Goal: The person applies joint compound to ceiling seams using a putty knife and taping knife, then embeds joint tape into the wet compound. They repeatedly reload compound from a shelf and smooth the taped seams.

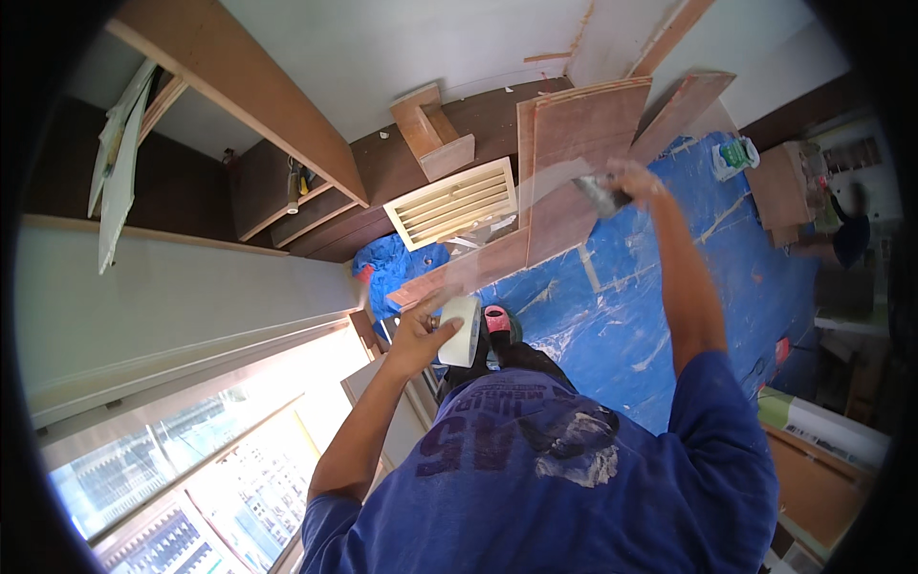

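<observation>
My left hand (415,337) is closed around a roll of white tape (460,332), held in front of my body. A pale, see-through strip of tape (559,177) stretches from the roll toward my right hand, blurred by motion. Out to the right, my right hand (635,182) grips a putty knife (602,197) with a wide blade and a dark handle. The hand is smeared, so whether its fingers also pinch the tape's end is unclear. Behind the knife and strip lean reddish-brown boards (574,129).
Blue sheeting (612,316) covers the floor. A cream louvred panel (451,204) and a small wooden piece (432,132) lie by the far wall. An open wooden cabinet frame (258,86) stands left, above a bright window (210,459). A white-and-green bag (734,158) sits at right.
</observation>
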`<state>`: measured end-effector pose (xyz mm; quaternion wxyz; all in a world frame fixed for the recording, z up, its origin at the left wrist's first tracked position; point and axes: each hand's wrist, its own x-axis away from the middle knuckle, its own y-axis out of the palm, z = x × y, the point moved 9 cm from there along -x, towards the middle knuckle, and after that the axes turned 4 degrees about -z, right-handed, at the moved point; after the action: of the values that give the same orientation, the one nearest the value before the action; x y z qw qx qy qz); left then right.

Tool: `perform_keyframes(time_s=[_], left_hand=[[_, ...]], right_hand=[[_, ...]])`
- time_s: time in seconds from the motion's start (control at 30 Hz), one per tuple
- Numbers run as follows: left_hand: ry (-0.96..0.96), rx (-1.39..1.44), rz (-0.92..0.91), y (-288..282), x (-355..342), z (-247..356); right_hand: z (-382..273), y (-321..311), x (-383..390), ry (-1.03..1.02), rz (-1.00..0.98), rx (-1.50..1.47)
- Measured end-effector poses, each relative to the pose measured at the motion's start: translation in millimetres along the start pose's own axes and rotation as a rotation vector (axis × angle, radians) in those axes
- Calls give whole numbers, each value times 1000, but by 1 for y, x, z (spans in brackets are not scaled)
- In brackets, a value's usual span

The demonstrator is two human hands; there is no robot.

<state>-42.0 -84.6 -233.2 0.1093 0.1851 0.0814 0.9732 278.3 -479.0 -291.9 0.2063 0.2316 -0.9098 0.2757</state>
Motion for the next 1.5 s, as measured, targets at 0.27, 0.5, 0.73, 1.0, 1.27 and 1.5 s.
perform_keyframes(time_s=[0.27, 0.5, 0.73, 1.0, 1.27, 1.5], left_hand=[[252, -337, 323, -24, -9, 29], [397, -473, 388, -27, -16, 39], [397, -324, 418, -36, -15, 49], [475, -376, 439, -40, -6, 65], [480, -335, 400, -36, -16, 67], [389, -259, 311, -52, -21, 73]], right_hand=[[-140, 173, 141, -381, 3, -71], [-263, 267, 204, -1087, -95, 861], [-266, 288, 196, -1083, -218, 1033], [-278, 298, 206, -1117, -168, 1005], [-282, 302, 198, -1080, -199, 1112], [-216, 248, 163, -784, -140, 1347]])
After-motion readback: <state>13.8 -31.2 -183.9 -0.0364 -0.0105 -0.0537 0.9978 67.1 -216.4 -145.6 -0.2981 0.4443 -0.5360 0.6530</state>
